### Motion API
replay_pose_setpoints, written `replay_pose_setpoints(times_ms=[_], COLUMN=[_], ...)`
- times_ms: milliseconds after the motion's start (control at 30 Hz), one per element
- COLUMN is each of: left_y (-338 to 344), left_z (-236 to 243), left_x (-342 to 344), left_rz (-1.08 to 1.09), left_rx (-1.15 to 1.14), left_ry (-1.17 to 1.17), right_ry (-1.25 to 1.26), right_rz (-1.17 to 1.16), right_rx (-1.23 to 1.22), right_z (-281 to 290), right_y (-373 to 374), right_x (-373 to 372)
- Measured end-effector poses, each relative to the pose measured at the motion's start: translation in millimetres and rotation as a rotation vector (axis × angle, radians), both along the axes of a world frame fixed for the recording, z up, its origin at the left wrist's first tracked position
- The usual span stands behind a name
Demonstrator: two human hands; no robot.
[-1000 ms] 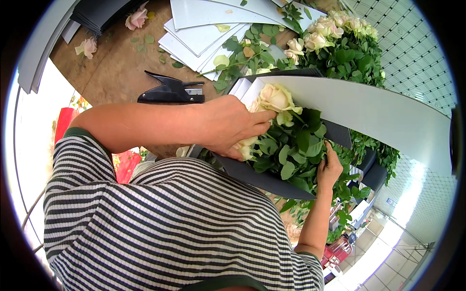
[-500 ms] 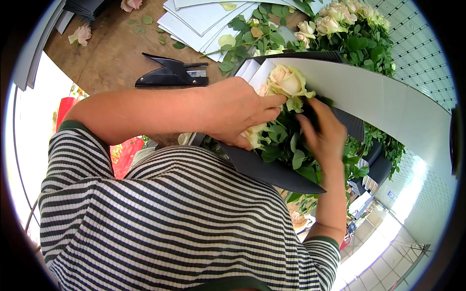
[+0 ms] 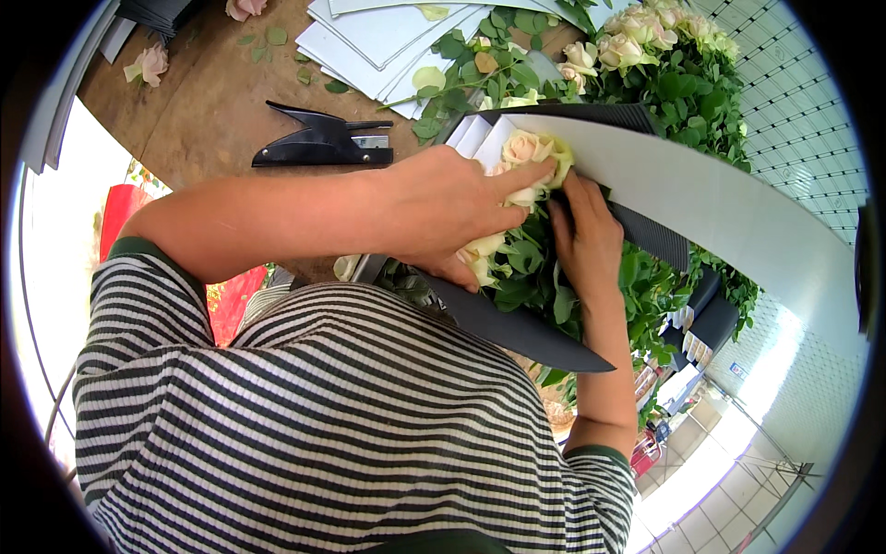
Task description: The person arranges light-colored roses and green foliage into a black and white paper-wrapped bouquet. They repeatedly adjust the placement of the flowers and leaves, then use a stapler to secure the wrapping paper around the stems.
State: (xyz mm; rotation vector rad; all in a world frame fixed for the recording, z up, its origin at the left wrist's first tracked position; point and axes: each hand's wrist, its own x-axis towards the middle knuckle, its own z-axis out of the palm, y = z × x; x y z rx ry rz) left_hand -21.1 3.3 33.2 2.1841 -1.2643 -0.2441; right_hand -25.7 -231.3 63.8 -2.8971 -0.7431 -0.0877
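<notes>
Pale cream-pink roses (image 3: 528, 148) lie packed together, their green leaves (image 3: 526, 268) toward me, between a white sheet (image 3: 701, 171) and a dark sheet (image 3: 503, 323). Across the rose heads stretches my left hand (image 3: 452, 208), thumb on the near side and fingers on the far side, holding the bunch. My right hand (image 3: 591, 235) is closed just below the rose at the right end, fingertips at its base. Its stem is hidden by the hand and leaves. Black corrugated board (image 3: 651, 235) shows behind my right hand.
A black stapler (image 3: 323, 138) lies on the wooden table (image 3: 203, 102) beyond my left forearm. White sheets (image 3: 378, 42) and loose leafy stems (image 3: 498, 69) are scattered behind. More roses (image 3: 637, 37) stand at the far right, before a wire grid (image 3: 794, 83). A pink rose (image 3: 148, 65) lies far left.
My right hand has moved left and slightly up, bringing the end rose in against the others. My left hand stays over the bunch, its index finger now reaching across the rose heads.
</notes>
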Motion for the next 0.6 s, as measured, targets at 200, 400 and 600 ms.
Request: replay_pose_setpoints(times_ms=[200,400,600], left_y=[3.5,7.2,22.5], left_z=[7.6,6.2,-43.2], left_x=[2.3,8.2,11.3], left_rz=[0.02,-0.007,0.321], left_rx=[0.062,0.084,-0.642], left_ry=[0.136,0.21,0.447], right_ry=[-0.661,0.482,0.944], right_rz=[-0.299,0.249,0.162], right_rx=[0.952,0.427,0.447], right_z=[112.4,158.6,68.3], right_y=[-64.4,-53.2,-23.5], right_x=[7.2,-20.8,-42.1])
